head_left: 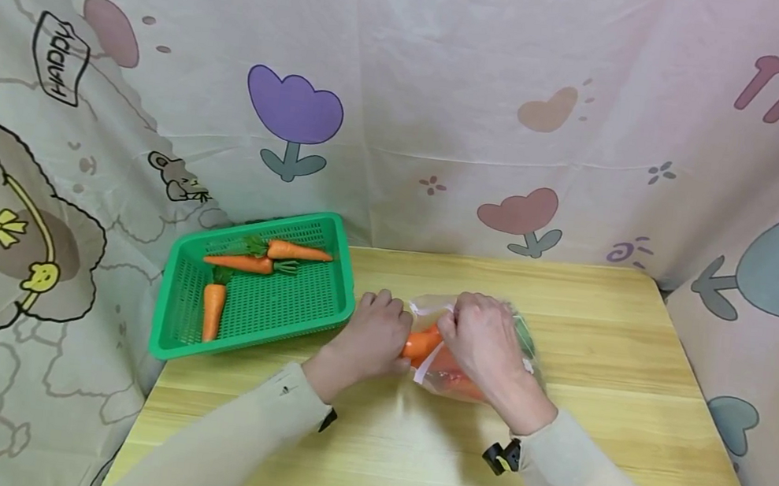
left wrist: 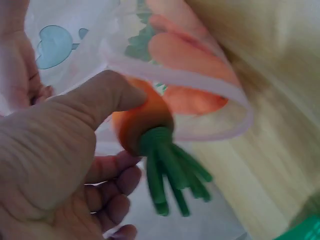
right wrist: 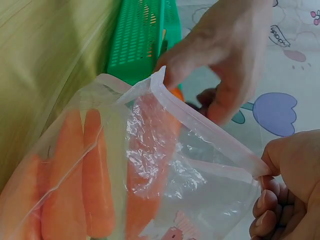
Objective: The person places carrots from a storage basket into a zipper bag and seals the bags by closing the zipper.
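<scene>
My left hand pinches a carrot between thumb and fingers, near its green stalks. Most of this carrot reaches through the mouth of a clear plastic bag, and the stalks point out of it. The upper edge of the bag's mouth is pinched by my right hand, which lifts it away from the lower edge. Inside the bag lie several other carrots, seen through the film. In the head view, my right hand hides part of the bag.
A green perforated basket stands on the wooden table to the left. It holds three carrots, one of them the upright-lying carrot. A printed cloth hangs behind the table and along its sides.
</scene>
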The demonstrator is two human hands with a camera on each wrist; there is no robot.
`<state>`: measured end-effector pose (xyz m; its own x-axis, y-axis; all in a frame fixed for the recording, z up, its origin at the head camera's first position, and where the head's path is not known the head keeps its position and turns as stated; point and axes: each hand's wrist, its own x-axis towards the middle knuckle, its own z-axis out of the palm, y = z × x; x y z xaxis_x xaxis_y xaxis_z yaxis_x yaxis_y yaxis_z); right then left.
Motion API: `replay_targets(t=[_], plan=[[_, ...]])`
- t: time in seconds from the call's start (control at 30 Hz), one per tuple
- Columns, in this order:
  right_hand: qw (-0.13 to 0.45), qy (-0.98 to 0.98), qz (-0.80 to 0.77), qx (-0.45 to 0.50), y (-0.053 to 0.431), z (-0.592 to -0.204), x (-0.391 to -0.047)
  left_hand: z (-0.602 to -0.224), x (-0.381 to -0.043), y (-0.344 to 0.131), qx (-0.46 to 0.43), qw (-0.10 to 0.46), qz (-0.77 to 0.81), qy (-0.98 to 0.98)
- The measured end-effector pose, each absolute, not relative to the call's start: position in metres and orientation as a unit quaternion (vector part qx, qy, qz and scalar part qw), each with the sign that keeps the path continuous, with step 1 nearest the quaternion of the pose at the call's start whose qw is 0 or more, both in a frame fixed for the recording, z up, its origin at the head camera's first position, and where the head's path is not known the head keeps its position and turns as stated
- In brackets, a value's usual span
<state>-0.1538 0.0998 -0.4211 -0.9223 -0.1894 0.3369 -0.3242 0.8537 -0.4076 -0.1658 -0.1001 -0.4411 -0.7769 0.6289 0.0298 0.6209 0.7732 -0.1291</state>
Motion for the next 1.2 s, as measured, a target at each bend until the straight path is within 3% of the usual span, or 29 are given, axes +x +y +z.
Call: replay_targets(t=[0.7,1.03,1.2], plan=[[0.12,-0.95,0.264,0.119,0.095,-0.424,-0.152,-0.486,-0.183,-0.058,-0.321,0.117,0.003,-0.94],[0.111,-0.95,0.271,0.107,0.1,-0.421,-0.153,-0.484,-0.183,-0.061,-0.326,0.096,0.042,-0.939],[0.133,-0.952,0.246,0.125,0.102,-0.424,-0.154,-0.486,-0.184,-0.065,-0.338,0.119,0.042,-0.933]])
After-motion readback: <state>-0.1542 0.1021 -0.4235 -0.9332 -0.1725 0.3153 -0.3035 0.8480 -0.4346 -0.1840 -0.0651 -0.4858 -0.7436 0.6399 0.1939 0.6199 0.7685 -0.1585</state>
